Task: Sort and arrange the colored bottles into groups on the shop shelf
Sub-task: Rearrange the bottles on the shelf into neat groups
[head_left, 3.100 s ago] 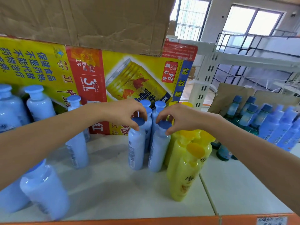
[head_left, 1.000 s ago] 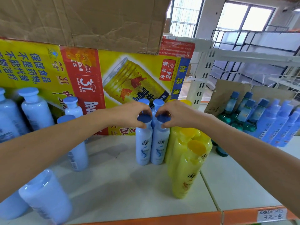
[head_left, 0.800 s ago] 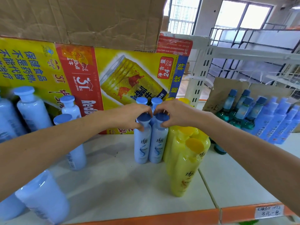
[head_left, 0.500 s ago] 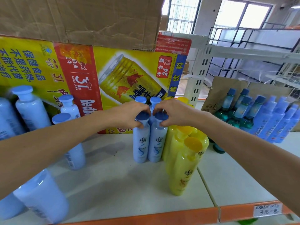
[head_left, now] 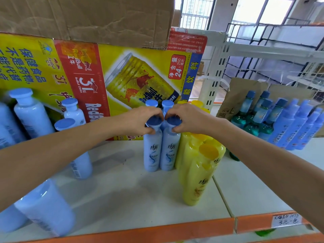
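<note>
Pale-blue plastic: the left blue bottle (head_left: 152,155) and the right blue bottle (head_left: 169,155) stand upright and touching, about midway between the shelf's (head_left: 122,199) orange front edge and its back. The left grip (head_left: 140,121) curls round the left one's cap, and the right grip (head_left: 187,118) round the right one's. Yellow bottles (head_left: 198,172) stand just beside them, along the right edge.

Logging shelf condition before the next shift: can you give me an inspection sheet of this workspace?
Surface: white shelf, orange front edge.
Job's things: left blue bottle and right blue bottle upright, side by side, beside yellow bottles; loose blue bottles at left.
Clutter: Red Bull carton behind, cardboard box above it.
Hands: left hand grips left bottle's cap, right hand grips right bottle's cap.
Cables: nothing seen.
Surroundings: green bottles and blue spray bottles on next shelf; windows beyond.
</note>
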Demonstrator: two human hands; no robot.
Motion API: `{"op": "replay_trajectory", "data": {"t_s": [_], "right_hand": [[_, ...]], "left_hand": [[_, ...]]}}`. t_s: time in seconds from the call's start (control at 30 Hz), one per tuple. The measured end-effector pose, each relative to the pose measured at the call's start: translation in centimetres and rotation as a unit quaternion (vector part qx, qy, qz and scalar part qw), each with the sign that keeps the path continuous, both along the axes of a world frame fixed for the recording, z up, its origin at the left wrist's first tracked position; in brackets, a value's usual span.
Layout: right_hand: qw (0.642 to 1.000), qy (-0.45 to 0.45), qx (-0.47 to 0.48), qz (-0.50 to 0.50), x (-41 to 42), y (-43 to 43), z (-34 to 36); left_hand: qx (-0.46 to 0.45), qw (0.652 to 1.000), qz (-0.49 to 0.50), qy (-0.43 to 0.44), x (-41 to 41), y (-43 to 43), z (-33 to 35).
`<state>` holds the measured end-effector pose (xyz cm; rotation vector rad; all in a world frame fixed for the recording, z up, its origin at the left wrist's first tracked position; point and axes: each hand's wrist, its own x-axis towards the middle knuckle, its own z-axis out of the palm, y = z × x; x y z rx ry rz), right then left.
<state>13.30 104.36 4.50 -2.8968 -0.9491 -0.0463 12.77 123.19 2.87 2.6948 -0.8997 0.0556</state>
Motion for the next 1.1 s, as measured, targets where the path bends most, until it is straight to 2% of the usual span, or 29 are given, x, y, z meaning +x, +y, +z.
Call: {"op": "replay_trajectory", "data": {"t_s": [0.23, 0.4, 0.57, 0.7, 1.1], "right_hand": [[0.997, -0.047, -0.049, -0.026, -1.1, -0.1, 0.0], [0.999, -0.020, 0.012, -0.048, -2.1, -0.6, 0.2], [0.995, -0.027, 0.067, -0.068, -3.5, -1.1, 0.5], [0.995, -0.019, 0.078, -0.059, -4.3, -1.4, 0.8], [0.996, -0.004, 0.081, 0.019, -7.9, -0.8, 1.0]], "left_hand": [[0.014, 1.000, 0.007, 0.013, -0.1, 0.0, 0.5], [-0.035, 0.998, 0.015, 0.040, -0.9, 1.0, 1.2], [-0.016, 0.999, 0.040, -0.014, -3.0, 2.9, 1.7], [0.015, 0.998, 0.059, -0.031, -5.1, 4.5, 1.8], [-0.029, 0.984, 0.166, -0.061, -12.1, 7.4, 2.6]]}}
